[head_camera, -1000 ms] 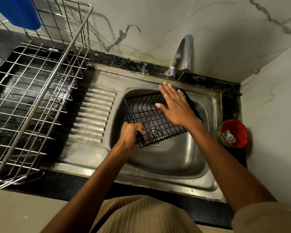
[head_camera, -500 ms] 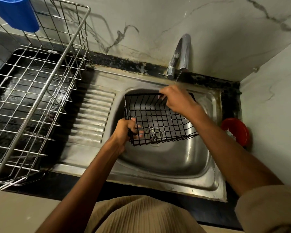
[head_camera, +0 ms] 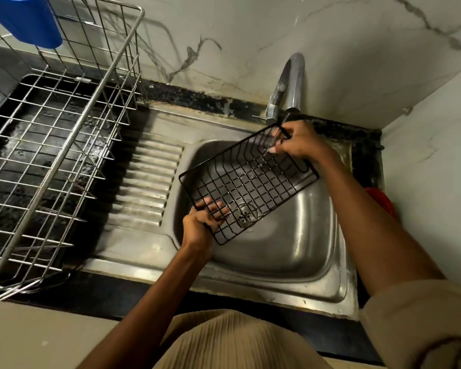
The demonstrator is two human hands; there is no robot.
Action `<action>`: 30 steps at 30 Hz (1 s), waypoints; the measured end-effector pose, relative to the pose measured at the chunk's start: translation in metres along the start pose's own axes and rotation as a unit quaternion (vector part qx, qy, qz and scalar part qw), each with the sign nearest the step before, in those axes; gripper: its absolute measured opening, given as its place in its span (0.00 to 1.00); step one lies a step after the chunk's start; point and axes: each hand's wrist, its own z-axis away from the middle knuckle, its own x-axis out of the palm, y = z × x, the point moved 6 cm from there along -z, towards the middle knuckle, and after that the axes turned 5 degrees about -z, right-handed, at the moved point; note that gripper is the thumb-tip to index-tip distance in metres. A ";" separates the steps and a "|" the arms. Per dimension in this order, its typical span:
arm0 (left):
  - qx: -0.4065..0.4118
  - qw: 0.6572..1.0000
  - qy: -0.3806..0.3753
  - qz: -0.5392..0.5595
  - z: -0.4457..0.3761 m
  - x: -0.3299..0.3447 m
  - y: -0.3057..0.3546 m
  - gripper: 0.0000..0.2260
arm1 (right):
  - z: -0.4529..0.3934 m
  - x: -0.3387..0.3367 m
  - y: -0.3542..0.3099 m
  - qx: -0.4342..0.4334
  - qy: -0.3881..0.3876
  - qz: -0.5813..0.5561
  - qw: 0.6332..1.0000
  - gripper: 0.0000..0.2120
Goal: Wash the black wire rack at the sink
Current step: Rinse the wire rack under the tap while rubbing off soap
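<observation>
The black wire rack (head_camera: 250, 179) is held tilted above the steel sink basin (head_camera: 298, 246), under a thin stream of water from the tap (head_camera: 290, 83). My left hand (head_camera: 202, 222) grips the rack's near left edge, its fingers showing through the grid. My right hand (head_camera: 298, 143) grips the rack's far right corner, just below the tap's spout. The drain (head_camera: 246, 213) shows through the rack's wires.
A large silver wire dish rack (head_camera: 59, 145) stands on the black counter to the left, with a blue cup (head_camera: 24, 20) hung at its top. The ribbed drainboard (head_camera: 147, 185) lies between it and the basin. A red container (head_camera: 381, 201) sits behind my right forearm.
My right hand went from lying flat on the rack to gripping its far corner. The rack has been lifted and turned so that it lies flatter and more diagonal under the tap.
</observation>
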 end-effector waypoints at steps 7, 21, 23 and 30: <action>-0.110 0.989 -0.082 -0.047 -0.008 -0.013 -0.025 0.22 | -0.009 0.020 -0.004 0.012 -0.036 -0.014 0.999 0.05; -0.029 0.921 -0.206 -0.329 -0.030 0.034 0.018 0.29 | -0.029 0.008 -0.045 -0.034 -0.104 0.008 0.994 0.05; -0.027 0.922 -0.177 -0.342 -0.034 0.051 0.013 0.27 | -0.025 0.016 -0.055 -0.045 -0.113 0.020 0.992 0.05; -0.029 0.935 -0.097 -0.341 -0.036 0.077 0.001 0.14 | 0.012 0.027 -0.068 -0.200 0.140 0.262 0.934 0.24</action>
